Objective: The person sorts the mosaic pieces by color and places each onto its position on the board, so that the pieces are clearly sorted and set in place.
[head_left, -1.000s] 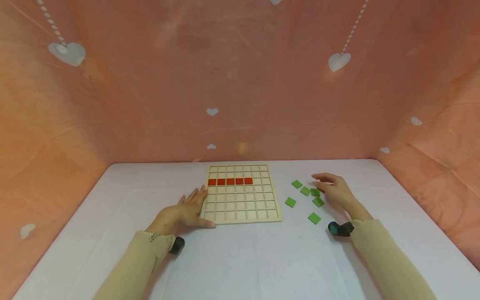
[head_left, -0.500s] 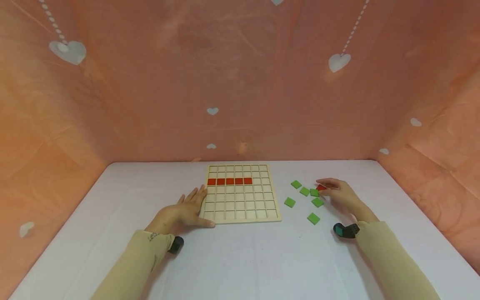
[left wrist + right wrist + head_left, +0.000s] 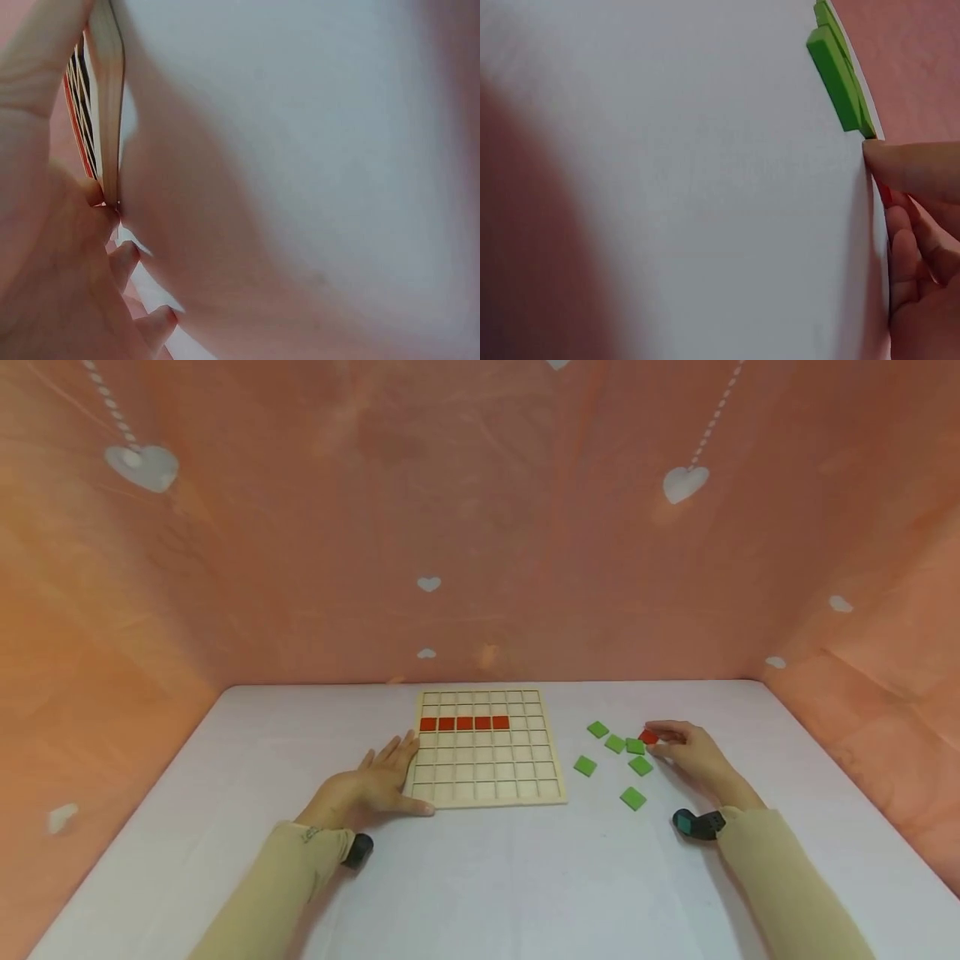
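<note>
Sleeves (image 3: 787, 893) lie nearest you, with small black cameras (image 3: 697, 825) at the wrists, set there, it seems, to watch each hand's work. Your left hand (image 3: 367, 789) is spread out, fingers straight and wrapped around nothing; it rests against the left edge of the board (image 3: 483, 777) with the thumb along the near corner, probably so that the board does not slide on the table (image 3: 495, 893). To the right of the board, six green tiles (image 3: 633, 798) lie loose, one nearer you than the rest, likely kept to that side for your right hand (image 3: 693, 758). That hand curls about a red tile (image 3: 648, 737) on the table, thumb at its near side and fingers at its far side, gripping it by the edges, presumably because so thin a piece offers little else; how firmly, you cannot tell. A green tile sits just beside it; whether they touch is unclear. Farther across the board, five more red tiles (image 3: 464, 723) fill the leftmost cells of one row, the grid apparently keeping them aligned. Behind everything hangs a peach cloth (image 3: 480, 527), perhaps as a screen.
</note>
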### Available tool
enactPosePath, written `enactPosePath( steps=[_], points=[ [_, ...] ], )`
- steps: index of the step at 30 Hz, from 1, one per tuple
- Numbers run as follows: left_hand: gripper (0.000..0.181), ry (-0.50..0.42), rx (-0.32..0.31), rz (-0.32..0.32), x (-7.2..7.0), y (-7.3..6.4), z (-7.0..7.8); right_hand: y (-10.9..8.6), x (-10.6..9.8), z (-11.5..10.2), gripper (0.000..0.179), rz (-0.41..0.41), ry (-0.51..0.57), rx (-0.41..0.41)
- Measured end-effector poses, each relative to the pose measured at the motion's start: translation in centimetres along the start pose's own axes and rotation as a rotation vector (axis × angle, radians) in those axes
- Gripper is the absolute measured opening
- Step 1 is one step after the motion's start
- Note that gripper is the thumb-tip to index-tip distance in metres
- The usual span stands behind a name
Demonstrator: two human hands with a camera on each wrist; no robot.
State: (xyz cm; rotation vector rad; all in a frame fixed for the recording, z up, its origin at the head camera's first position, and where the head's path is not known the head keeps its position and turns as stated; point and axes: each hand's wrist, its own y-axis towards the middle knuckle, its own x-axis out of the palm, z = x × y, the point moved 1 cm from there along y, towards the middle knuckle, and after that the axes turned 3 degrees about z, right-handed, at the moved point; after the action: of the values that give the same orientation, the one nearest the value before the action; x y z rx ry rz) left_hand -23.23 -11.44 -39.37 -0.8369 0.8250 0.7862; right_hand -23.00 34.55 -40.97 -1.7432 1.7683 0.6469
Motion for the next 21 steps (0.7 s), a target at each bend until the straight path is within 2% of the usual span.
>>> enactPosePath(
  steps=[3,7,16,21],
  points=[
    [0.115,-0.006,0.001,-0.002,0.0,0.0,0.1,-0.1,-0.1,-0.2,0.050,0.018,-0.043,-0.008],
    [0.116,-0.002,-0.010,-0.002,0.1,-0.1,-0.2,-0.2,0.0,-0.7,0.049,0.005,-0.049,0.008],
    [0.119,0.009,0.003,0.029,1.1,0.9,-1.1,-0.4,0.2,-0.4,0.044,0.029,-0.023,0.012],
    [0.119,0.008,0.009,0.032,0.8,0.6,-0.7,-0.2,0.1,-0.8,0.050,0.021,0.043,0.055]
  ],
)
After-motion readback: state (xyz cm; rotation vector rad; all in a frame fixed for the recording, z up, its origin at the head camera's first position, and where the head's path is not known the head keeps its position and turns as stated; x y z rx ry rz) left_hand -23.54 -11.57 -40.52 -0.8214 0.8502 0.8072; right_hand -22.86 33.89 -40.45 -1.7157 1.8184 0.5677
